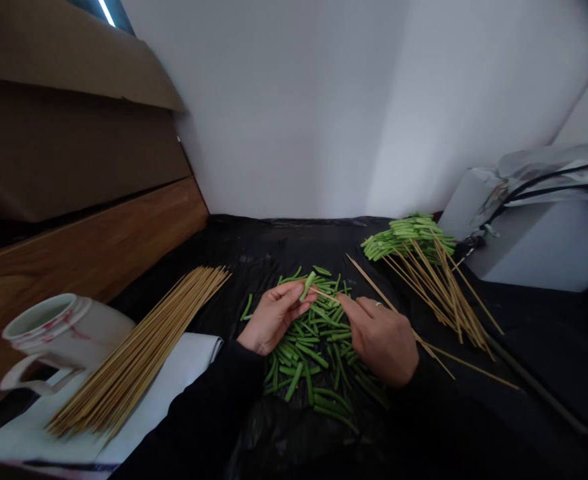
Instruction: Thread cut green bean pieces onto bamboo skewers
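My left hand (274, 317) pinches a short green bean piece (307, 285) between thumb and fingers, holding it upright. My right hand (381, 339) is closed on a thin bamboo skewer (324, 294) whose tip touches the bean piece; its long end runs out to the right behind the hand. Both hands hover over a loose pile of cut green beans (319, 350) on black plastic sheeting (254, 253).
A bundle of bare bamboo skewers (144, 347) lies at left on a white cloth (174, 387) beside a white pitcher (59, 333). Finished bean skewers (414, 250) are stacked at back right. A white box with black cables (539, 220) stands right; cardboard and wood panels at left.
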Available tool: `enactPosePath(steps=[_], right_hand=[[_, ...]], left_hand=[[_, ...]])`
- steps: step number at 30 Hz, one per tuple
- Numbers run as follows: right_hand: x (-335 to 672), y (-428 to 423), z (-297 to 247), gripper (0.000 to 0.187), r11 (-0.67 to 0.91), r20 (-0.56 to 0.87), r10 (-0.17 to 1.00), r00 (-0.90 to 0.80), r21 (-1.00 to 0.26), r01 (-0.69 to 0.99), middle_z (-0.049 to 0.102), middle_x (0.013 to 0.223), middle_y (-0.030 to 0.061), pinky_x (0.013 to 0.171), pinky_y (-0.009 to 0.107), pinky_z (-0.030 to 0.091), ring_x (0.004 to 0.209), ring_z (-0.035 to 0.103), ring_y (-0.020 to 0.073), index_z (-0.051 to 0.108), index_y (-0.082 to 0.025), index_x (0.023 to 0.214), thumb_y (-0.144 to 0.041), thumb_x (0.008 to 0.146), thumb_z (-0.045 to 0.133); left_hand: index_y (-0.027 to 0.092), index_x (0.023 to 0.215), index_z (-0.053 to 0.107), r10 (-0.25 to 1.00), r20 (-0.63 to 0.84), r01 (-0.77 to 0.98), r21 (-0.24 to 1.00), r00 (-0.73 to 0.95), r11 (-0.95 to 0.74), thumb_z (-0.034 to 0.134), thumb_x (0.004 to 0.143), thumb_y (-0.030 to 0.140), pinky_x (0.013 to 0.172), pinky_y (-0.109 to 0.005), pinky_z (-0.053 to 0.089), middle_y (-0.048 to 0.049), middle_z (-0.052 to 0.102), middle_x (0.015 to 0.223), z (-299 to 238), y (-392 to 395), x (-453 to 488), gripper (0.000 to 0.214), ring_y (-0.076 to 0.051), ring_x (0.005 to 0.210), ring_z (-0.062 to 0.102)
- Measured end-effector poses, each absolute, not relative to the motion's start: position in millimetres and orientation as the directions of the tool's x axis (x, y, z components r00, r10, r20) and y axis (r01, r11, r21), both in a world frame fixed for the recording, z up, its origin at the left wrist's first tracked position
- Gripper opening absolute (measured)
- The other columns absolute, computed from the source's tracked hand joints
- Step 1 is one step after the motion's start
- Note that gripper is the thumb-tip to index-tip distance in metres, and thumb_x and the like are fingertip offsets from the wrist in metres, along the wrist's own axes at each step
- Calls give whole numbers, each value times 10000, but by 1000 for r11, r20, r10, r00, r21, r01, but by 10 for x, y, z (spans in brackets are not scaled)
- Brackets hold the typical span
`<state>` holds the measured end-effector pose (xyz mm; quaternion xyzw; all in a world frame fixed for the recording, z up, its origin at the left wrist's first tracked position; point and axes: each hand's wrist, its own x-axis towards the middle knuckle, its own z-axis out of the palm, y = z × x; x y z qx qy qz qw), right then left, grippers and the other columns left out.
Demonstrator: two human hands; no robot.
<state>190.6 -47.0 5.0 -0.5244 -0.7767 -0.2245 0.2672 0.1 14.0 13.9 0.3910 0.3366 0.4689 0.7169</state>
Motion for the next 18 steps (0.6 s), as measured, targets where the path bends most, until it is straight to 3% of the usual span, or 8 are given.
enactPosePath(steps=[18], right_hand=[[1904,-478,58,374,343,660,690,-299,66,937,593,716,38,575,232,320,628,488,125,638,-166,1123,-97,822,427]], left_hand=[[116,940,726,941,-149,-450,848,305,280,737,732,176,723,-182,522,-83,725,914,135,155,-10,217,-117,802,662]])
